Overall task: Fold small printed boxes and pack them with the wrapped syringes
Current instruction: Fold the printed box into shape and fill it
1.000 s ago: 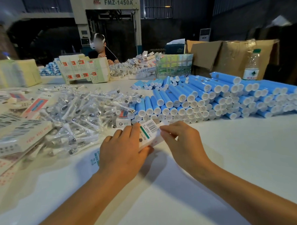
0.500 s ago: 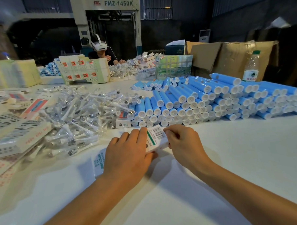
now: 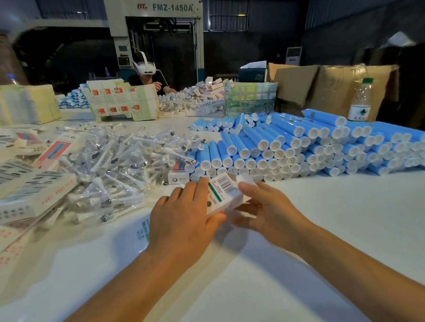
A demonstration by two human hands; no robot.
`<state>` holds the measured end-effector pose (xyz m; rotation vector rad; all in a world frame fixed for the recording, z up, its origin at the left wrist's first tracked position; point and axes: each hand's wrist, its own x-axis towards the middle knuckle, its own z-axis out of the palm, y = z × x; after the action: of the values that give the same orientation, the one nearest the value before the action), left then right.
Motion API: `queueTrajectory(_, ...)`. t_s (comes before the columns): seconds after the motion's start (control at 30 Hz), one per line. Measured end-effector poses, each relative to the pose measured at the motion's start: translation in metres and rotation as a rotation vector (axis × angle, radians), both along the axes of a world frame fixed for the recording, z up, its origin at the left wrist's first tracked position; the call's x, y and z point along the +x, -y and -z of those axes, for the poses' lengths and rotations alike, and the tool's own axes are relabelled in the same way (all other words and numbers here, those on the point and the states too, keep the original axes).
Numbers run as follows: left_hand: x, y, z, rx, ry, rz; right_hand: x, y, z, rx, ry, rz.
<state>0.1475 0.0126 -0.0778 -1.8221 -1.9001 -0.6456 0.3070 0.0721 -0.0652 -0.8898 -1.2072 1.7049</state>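
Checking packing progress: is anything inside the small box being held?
Cannot tell. The small printed box shows only its barcoded outside; both hands, left and right, grip it, and its interior is hidden.

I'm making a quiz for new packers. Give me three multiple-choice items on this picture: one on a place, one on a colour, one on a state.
1. Where does the pile of wrapped syringes lie, seen from the person?
A. left of the hands
B. right of the tubes
C. on the cardboard

2. What colour are the stacked tubes?
A. red
B. blue with white caps
C. green

3. How is the small box held?
A. lying untouched
B. by the left hand alone
C. between both hands

Answers:
1 A: the pile sits left of the left hand.
2 B: blue bodies, white ends.
3 C: the right hand grips it too.
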Motion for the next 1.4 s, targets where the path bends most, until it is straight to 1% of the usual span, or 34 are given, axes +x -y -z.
queueTrajectory(0.03, 0.001, 0.0, 0.0, -0.003, -0.014, 0.001, -0.002, 0.001, 0.001, -0.043, -0.068, -0.09)
queueTrajectory(0.07, 0.002, 0.0, 0.001, -0.008, -0.03, 0.002, -0.003, 0.002, 0.001, -0.034, -0.093, -0.119)
queueTrajectory(0.13, 0.003, -0.001, 0.001, -0.015, -0.052, 0.009, -0.007, 0.003, 0.002, 0.036, -0.092, -0.065)
queueTrajectory(0.2, 0.005, -0.001, 0.001, -0.025, -0.069, 0.007, -0.01, 0.005, 0.003, 0.139, -0.034, 0.025)
queueTrajectory(0.33, 0.013, 0.003, -0.004, -0.038, -0.08, -0.002, -0.012, 0.011, 0.006, 0.416, 0.246, 0.208)
queueTrajectory(0.43, 0.016, 0.007, -0.008, -0.07, -0.079, 0.007, -0.012, 0.015, 0.006, 0.587, 0.396, 0.278)
queueTrajectory(0.5, 0.018, 0.009, -0.008, -0.039, -0.092, 0.011, -0.013, 0.019, 0.006, 0.721, 0.536, 0.277)
queueTrajectory(0.53, 0.019, 0.011, -0.009, -0.065, -0.106, 0.006, -0.014, 0.02, 0.008, 0.769, 0.606, 0.263)
queueTrajectory(0.63, 0.018, 0.01, -0.006, -0.067, -0.14, -0.001, -0.016, 0.022, 0.013, 0.798, 0.699, 0.205)
queueTrajectory(0.7, 0.019, 0.011, -0.007, -0.074, -0.138, -0.035, -0.015, 0.023, 0.013, 0.75, 0.656, 0.174)
queueTrajectory(0.73, 0.018, 0.011, -0.008, -0.079, -0.136, -0.037, -0.014, 0.023, 0.01, 0.688, 0.569, 0.161)
queueTrajectory(0.83, 0.016, 0.012, -0.01, -0.1, -0.137, -0.03, -0.01, 0.018, 0.002, 0.364, 0.22, 0.118)
queueTrajectory(0.9, 0.016, 0.011, -0.009, -0.028, -0.137, 0.013, -0.007, 0.015, 0.0, 0.302, 0.126, 0.084)
queueTrajectory(0.93, 0.016, 0.01, -0.008, 0.018, -0.128, 0.028, -0.007, 0.015, 0.0, 0.303, 0.102, 0.081)
queueTrajectory(1.03, 0.016, 0.012, -0.009, 0.077, -0.117, 0.048, -0.007, 0.016, -0.001, 0.339, 0.065, 0.091)
queueTrajectory(1.27, 0.016, 0.015, -0.01, 0.096, -0.115, 0.075, -0.007, 0.017, -0.001, 0.354, 0.027, 0.085)
queueTrajectory(1.4, 0.016, 0.013, -0.008, 0.087, -0.151, 0.053, -0.008, 0.013, 0.003, 0.326, 0.053, 0.11)
